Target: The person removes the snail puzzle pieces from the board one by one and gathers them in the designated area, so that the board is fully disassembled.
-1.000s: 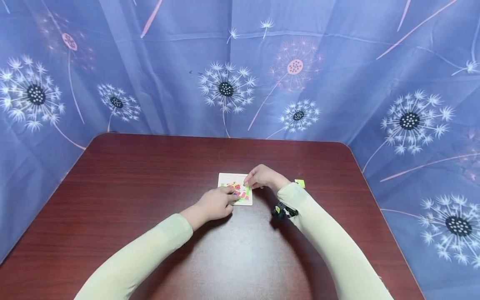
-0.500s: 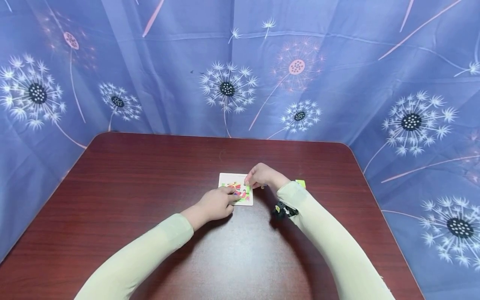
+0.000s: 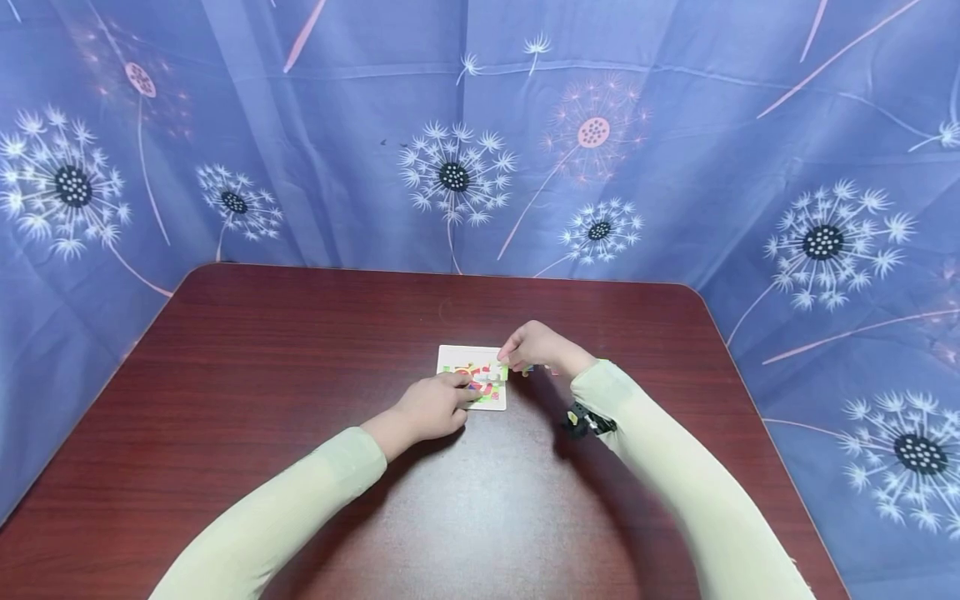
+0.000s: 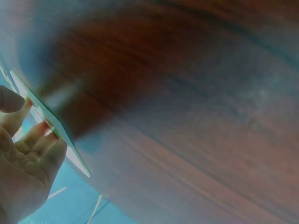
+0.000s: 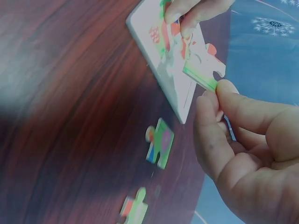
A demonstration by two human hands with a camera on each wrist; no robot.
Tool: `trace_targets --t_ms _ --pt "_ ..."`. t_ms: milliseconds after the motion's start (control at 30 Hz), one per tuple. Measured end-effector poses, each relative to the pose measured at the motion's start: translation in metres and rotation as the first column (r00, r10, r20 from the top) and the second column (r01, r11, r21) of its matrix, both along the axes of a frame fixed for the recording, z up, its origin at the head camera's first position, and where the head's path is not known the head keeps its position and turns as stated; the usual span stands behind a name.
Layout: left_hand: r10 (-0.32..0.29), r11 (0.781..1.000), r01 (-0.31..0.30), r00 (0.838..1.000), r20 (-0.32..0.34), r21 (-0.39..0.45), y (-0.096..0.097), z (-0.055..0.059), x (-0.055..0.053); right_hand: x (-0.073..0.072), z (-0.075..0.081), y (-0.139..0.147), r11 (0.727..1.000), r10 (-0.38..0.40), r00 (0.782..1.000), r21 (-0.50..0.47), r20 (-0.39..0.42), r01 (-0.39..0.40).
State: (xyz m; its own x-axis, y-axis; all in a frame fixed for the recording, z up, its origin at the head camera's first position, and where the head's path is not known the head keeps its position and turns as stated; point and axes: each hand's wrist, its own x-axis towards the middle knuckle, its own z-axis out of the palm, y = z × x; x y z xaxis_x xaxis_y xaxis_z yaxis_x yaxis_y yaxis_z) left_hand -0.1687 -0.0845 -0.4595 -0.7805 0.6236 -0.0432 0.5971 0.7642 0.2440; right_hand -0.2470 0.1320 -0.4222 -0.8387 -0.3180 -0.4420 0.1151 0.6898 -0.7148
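A white puzzle tray [image 3: 450, 354] with colourful jigsaw pieces in it lies mid-table. My left hand [image 3: 429, 407] rests over its near left part, fingertips on the pieces; these fingers [image 5: 189, 18] also show at the top of the right wrist view. In the left wrist view, my left hand [image 4: 28, 158] touches the tray [image 4: 77, 161], seen edge-on. Thumb and fingers of my right hand [image 3: 536, 343] pinch a jigsaw piece [image 5: 205, 65] by its corner. That piece, white with a green edge, is tilted above the right part of the tray.
Beside the tray lie loose jigsaw pieces: a green and purple one [image 5: 161, 142] and another [image 5: 134, 207] at the view's bottom edge. The brown table [image 3: 300, 333] reaches back to a blue dandelion-print curtain [image 3: 337, 167]. A black wrist device [image 3: 587, 419] hangs under the right sleeve.
My right hand has moved slightly right and up, and the pinched jigsaw piece now shows raised over the tray. A green piece farther right is now mostly behind the sleeve. My left hand stays put.
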Motion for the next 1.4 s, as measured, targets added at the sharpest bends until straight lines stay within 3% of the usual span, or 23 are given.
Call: trace_targets --t_ms 333,500,933,1200,1400 --pt "0.008 1.0 -0.008 1.0 0.001 -0.004 0.0 -0.001 0.0 0.006 0.012 0.026 0.999 0.034 0.999 -0.008 -0.029 -0.034" --pt "0.011 1.0 -0.011 1.0 0.013 -0.003 -0.001 0.002 0.001 0.003 0.011 0.043 0.999 0.047 0.999 -0.026 -0.023 -0.047" --pt "0.016 1.0 -0.016 1.0 0.008 0.004 0.0 -0.001 0.0 0.003 0.017 0.083 0.995 0.093 0.995 0.045 0.023 -0.094" --pt "0.007 1.0 -0.007 1.0 0.016 0.004 0.0 0.001 0.001 0.009 0.009 0.119 0.992 0.117 0.993 0.053 0.033 -0.118" --pt "0.008 1.0 -0.008 1.0 0.016 0.014 0.0 0.001 0.0 0.016 0.004 0.136 0.995 0.098 0.995 0.008 0.026 -0.099"
